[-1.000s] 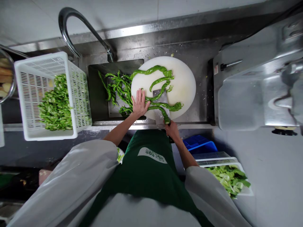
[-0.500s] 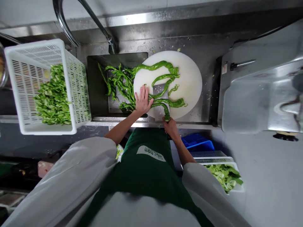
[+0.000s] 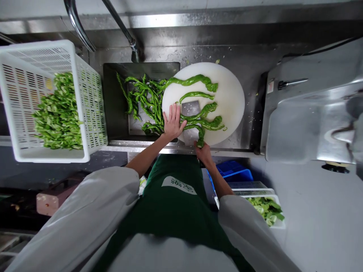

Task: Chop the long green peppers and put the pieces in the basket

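My left hand (image 3: pixel 172 124) lies with fingers spread over the thin ends of several long green peppers (image 3: pixel 202 123) at the left side of a round white cutting board (image 3: pixel 234 90). Low at the board's front edge, my right hand (image 3: pixel 203 152) is closed round the handle of a cleaver, which the fingers mostly hide. The broad grey cleaver blade (image 3: pixel 190 108) lies flat, with peppers across it. One pepper's thick stem end rests close to my right fingers. Two more peppers, one long (image 3: pixel 193 80) and one shorter (image 3: pixel 197 94), lie farther back on the board.
A sink basin (image 3: pixel 115 124) holding more green peppers (image 3: pixel 150 100) adjoins the board, with a faucet (image 3: pixel 135 54) behind it. Left stands a white basket (image 3: pixel 95 109) of cut green pieces (image 3: pixel 61 117). A metal machine (image 3: pixel 297 128) is at right. Below are a blue crate (image 3: pixel 238 174) and leafy greens (image 3: pixel 268 209).
The view has shifted slightly. The middle peppers on the board lie differently: one is straighter, and a thick pepper end now sits where a short piece lay. Both hands keep nearly the same pose.
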`<state>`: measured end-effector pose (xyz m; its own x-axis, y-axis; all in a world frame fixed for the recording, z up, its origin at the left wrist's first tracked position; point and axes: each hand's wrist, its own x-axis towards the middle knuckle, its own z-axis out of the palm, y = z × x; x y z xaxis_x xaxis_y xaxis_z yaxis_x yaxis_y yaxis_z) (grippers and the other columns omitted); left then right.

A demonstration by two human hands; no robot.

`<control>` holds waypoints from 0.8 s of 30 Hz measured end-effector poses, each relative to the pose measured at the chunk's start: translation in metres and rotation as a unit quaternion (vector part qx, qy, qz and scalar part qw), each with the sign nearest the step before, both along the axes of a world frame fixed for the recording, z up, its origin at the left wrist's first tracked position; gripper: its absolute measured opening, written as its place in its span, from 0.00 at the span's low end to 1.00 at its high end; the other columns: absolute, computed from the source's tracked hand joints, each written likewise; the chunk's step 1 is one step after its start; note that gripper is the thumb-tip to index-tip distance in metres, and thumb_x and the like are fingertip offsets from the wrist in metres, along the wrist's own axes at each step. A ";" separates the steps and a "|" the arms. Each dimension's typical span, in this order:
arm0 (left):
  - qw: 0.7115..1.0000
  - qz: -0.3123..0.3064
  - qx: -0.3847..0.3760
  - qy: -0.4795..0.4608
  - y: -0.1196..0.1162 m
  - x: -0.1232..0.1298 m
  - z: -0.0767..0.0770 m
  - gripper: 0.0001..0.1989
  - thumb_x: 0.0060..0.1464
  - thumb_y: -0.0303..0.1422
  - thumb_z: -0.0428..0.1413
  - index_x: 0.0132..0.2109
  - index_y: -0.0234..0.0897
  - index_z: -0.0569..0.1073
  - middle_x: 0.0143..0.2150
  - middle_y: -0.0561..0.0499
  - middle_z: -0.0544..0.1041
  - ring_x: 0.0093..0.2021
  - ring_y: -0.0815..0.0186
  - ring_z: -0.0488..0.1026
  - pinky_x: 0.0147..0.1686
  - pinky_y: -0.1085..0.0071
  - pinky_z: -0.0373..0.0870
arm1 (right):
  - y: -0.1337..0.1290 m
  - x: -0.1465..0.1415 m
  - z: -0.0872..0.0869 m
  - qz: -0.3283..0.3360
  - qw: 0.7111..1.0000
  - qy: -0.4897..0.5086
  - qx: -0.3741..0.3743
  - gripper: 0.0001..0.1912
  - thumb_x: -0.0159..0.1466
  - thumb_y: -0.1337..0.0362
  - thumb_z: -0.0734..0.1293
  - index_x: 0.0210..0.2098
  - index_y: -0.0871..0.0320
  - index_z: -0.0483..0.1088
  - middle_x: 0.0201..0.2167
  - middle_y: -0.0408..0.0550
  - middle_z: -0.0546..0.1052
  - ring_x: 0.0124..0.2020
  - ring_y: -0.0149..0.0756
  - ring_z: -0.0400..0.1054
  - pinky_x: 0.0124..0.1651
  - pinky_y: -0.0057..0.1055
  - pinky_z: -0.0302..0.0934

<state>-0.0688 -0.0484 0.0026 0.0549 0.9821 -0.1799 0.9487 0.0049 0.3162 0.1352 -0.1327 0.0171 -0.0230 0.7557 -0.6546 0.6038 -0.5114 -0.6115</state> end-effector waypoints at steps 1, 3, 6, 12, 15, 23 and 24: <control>1.000 -0.002 -0.001 -0.002 0.000 -0.001 0.000 0.41 0.69 0.52 0.36 0.77 0.29 0.41 0.78 0.43 0.36 0.78 0.54 0.27 0.74 0.46 0.24 | 0.000 0.000 0.001 -0.001 1.000 -0.004 0.001 0.20 0.68 0.46 0.60 0.37 0.56 0.69 0.17 0.43 0.70 0.17 0.37 0.66 0.26 0.31 0.60; 1.000 -0.005 0.000 -0.004 0.000 -0.002 0.000 0.41 0.69 0.52 0.36 0.77 0.29 0.40 0.78 0.43 0.36 0.78 0.55 0.28 0.73 0.46 0.23 | 0.001 -0.002 0.002 0.002 1.000 -0.010 0.006 0.19 0.68 0.46 0.60 0.36 0.56 0.69 0.18 0.44 0.72 0.18 0.38 0.67 0.27 0.31 0.60; 1.000 -0.011 0.002 -0.005 0.000 -0.004 0.000 0.42 0.69 0.53 0.36 0.77 0.29 0.40 0.78 0.43 0.36 0.78 0.56 0.28 0.73 0.48 0.21 | 0.003 -0.004 0.003 0.015 0.999 -0.032 0.020 0.18 0.68 0.49 0.60 0.37 0.56 0.69 0.23 0.48 0.75 0.22 0.39 0.69 0.30 0.32 0.61; 1.000 -0.024 0.005 -0.009 -0.001 -0.007 -0.001 0.41 0.69 0.52 0.37 0.77 0.27 0.41 0.78 0.42 0.37 0.78 0.55 0.30 0.74 0.47 0.21 | 0.014 -0.018 0.000 0.044 0.994 -0.093 0.039 0.16 0.70 0.51 0.62 0.41 0.58 0.73 0.37 0.59 0.81 0.40 0.47 0.76 0.41 0.33 0.64; 0.999 -0.026 0.006 -0.017 -0.001 -0.009 -0.002 0.42 0.69 0.52 0.38 0.77 0.27 0.41 0.78 0.41 0.37 0.78 0.54 0.30 0.74 0.47 0.23 | 0.021 -0.032 -0.001 0.051 0.991 -0.108 0.053 0.16 0.70 0.53 0.63 0.45 0.59 0.73 0.42 0.61 0.81 0.44 0.48 0.76 0.43 0.33 0.64; 0.999 -0.021 0.019 -0.030 -0.002 -0.007 0.003 0.36 0.68 0.51 0.41 0.76 0.41 0.51 0.78 0.47 0.38 0.77 0.50 0.27 0.72 0.39 0.26 | 0.042 -0.006 0.024 0.090 0.987 -0.116 0.067 0.15 0.69 0.53 0.65 0.43 0.58 0.74 0.38 0.55 0.82 0.41 0.44 0.76 0.42 0.31 0.63; 0.999 -0.024 0.019 -0.032 -0.003 -0.005 0.004 0.34 0.69 0.50 0.40 0.76 0.42 0.51 0.78 0.48 0.39 0.77 0.51 0.28 0.72 0.38 0.25 | 0.047 0.004 0.032 0.108 0.984 -0.124 0.074 0.15 0.69 0.53 0.65 0.42 0.59 0.74 0.38 0.55 0.82 0.41 0.44 0.75 0.41 0.30 0.63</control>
